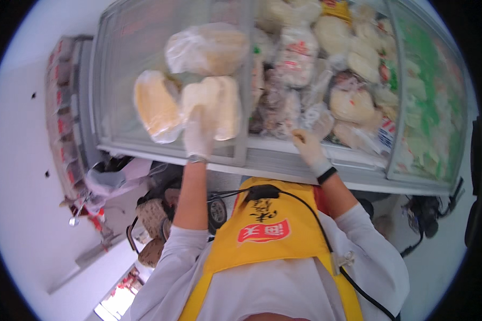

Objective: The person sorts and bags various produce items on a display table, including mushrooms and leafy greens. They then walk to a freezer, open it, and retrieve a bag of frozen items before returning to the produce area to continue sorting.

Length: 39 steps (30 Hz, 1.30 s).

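My left hand (199,130), in a pale glove, lies over a cream-coloured plastic-wrapped packet (227,108) above the freezer's sliding glass lid. It appears to grip the packet's near part, though blur hides the fingertips. Beside it on the glass are a yellowish wrapped packet (156,106) and a larger bagged pale packet (209,48). My right hand (309,146), also gloved, is at the near rim of the open freezer section with its fingers curled. Its fingertips are against clear plastic bags (283,114); whether they pinch one is unclear.
Bagged frozen food, including a white bag with red print (297,56) and a round pale bag (351,102), fills the open section. Another glass lid (429,104) covers the right end. A stack of boxes (60,112) stands left, and a wheel (217,212) shows below the freezer.
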{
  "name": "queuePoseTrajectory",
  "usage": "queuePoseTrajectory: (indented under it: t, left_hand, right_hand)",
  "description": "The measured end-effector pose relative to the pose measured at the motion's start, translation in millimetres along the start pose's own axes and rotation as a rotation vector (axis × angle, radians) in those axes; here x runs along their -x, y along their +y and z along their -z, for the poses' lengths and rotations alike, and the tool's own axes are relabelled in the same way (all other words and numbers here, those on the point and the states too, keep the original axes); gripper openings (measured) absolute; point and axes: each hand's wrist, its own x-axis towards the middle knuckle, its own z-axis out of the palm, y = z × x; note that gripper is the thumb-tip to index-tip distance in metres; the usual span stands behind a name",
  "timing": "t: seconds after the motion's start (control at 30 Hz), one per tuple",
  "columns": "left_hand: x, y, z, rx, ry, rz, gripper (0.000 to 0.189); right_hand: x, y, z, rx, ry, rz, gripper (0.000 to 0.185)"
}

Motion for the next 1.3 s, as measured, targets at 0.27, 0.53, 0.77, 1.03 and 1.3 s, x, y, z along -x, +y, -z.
queuePoseTrajectory:
  t: [0.27, 0.53, 0.77, 1.03, 1.3]
  left_hand:
    - [-16.0, 0.8, 7.2, -0.038, -0.081, -0.054, 0.061]
    - [9.9, -32.5, 0.9, 0.049, 0.156, -0.014, 0.057]
    - [106.5, -142.5, -31.5, 0.094, 0.307, 0.727, 0.036]
    - [145.0, -150.9, -66.8, 1.004, -0.313, 1.29, 0.039]
    - [111.5, -140.6, -61.0, 0.524, -0.569, 1.386, 0.032]
  right_hand:
    - [9.0, 6.8, -8.2, 0.088, -0.068, 0.064, 0.026]
    - [-3.1, 48.0, 45.0, 0.287, 0.031, -0.028, 0.029]
    - [-19.3, 99.1, 131.6, 0.694, 0.205, -0.173, 0.024]
    - [-34.3, 90.1, 107.1, 0.54, -0.022, -0.209, 0.03]
    - [-52.7, 103.0, 55.6, 0.514, -0.174, -0.153, 0.028]
